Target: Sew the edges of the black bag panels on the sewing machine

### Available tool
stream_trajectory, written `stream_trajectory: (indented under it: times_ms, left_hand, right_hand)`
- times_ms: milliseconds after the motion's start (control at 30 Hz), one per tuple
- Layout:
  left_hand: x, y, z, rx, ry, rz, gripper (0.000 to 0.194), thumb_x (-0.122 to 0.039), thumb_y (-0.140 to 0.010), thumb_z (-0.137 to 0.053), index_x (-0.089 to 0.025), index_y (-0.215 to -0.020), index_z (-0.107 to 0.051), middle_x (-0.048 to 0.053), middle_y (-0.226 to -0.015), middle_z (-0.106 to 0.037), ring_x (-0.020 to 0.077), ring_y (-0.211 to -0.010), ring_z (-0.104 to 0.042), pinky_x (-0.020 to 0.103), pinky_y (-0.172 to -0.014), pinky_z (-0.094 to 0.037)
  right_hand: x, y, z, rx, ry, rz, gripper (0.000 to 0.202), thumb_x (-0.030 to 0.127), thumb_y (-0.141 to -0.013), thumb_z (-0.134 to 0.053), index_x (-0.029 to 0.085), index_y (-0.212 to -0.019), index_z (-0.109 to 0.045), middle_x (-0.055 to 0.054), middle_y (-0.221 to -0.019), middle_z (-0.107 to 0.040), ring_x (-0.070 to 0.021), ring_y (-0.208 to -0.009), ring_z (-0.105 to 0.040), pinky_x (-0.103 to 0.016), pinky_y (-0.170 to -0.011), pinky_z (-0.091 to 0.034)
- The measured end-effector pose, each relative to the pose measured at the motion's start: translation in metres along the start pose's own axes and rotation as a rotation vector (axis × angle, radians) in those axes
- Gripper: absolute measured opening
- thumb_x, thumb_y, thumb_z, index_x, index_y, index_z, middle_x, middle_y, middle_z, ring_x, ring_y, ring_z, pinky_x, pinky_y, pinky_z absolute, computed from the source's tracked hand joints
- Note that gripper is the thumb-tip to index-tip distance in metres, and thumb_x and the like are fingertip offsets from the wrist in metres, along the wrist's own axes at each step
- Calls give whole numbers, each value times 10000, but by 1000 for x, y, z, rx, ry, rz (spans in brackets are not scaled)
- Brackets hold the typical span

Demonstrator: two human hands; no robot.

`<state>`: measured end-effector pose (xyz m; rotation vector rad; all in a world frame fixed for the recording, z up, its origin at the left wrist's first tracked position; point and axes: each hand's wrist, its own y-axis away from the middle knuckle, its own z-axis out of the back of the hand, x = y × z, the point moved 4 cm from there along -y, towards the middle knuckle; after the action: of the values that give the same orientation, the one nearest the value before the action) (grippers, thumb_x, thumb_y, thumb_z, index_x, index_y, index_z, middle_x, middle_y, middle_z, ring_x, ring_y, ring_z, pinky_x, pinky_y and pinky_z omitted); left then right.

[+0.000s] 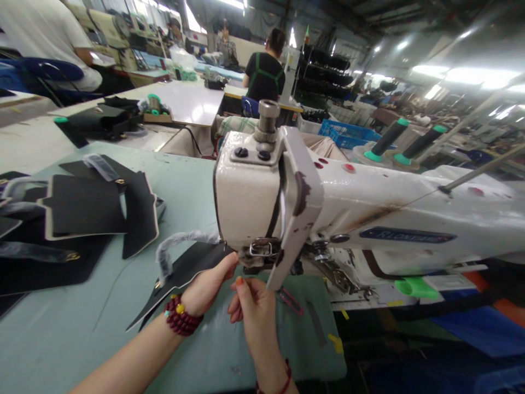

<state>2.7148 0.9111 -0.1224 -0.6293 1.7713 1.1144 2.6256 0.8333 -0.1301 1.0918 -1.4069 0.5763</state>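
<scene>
A black leather-like piece (192,268) with a pale edge lies on the green table, its far end under the head of a white sewing machine (248,191). My left hand (209,287) grips its near edge, thumb pointing at the needle area. A clear plastic-wrapped strap (166,254) loops up from the piece. Just right of it, below the machine head, my right hand (256,306) is closed with thumb against curled fingers; whatever they pinch is too small to make out. Beside that hand lies a pink-handled tool (292,301), partly hidden. The needle itself is hidden.
Black panels (90,205) with plastic-wrapped straps are heaped on the left of the table (123,350). Dark thread cones (389,137) stand behind the machine arm. A blue crate (348,133) is farther back. Several people work at other tables.
</scene>
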Motion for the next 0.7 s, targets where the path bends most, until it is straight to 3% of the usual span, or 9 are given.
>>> stream_trajectory:
  times_ms: [233, 467, 533, 600, 700]
  left_hand:
    - [3, 6, -11, -39, 59, -93, 450, -552, -739, -603, -144, -898, -709, 37, -751, -697, 235, -851, -629, 323, -843, -476]
    - [-1, 2, -17, 63, 118, -87, 398, -491, -818, -552, -181, -1039, -669, 32, -940, -697, 193, -894, -606, 290, -884, -442]
    - [1, 2, -20, 61, 186, -44, 354, -467, -809, -580, -172, -987, -662, 27, -891, -669, 174, -833, -579, 271, -833, -448]
    - [4, 12, -21, 40, 256, -6, 276, -444, -781, -631, -168, -793, -629, -9, -716, -584, 128, -664, -497, 222, -671, -438]
    - [2, 44, -16, 93, 260, 18, 369, -454, -796, -612, -182, -598, -462, -52, -559, -368, 87, -510, -284, 200, -466, -290]
  right_hand:
    - [-5, 1, -2, 3, -3, -26, 488, 566, -827, -540, 86, -764, -597, 1, -462, -519, -55, -349, -437, -138, -365, -317]
    - [-7, 0, 8, 0, 1, -35, 472, 549, -834, -543, 86, -775, -606, -2, -474, -526, -61, -355, -447, -144, -367, -326]
    - [-3, 2, 15, -14, 15, -26, 463, 538, -844, -539, 84, -786, -613, -5, -488, -535, -63, -368, -457, -146, -377, -330]
    - [3, 4, 21, -51, 56, 12, 454, 523, -859, -527, 85, -787, -618, -14, -508, -550, -65, -389, -474, -146, -391, -331]
    - [10, 6, 24, -101, 165, 100, 437, 494, -880, -519, 91, -760, -636, -42, -581, -599, -74, -461, -529, -145, -430, -361]
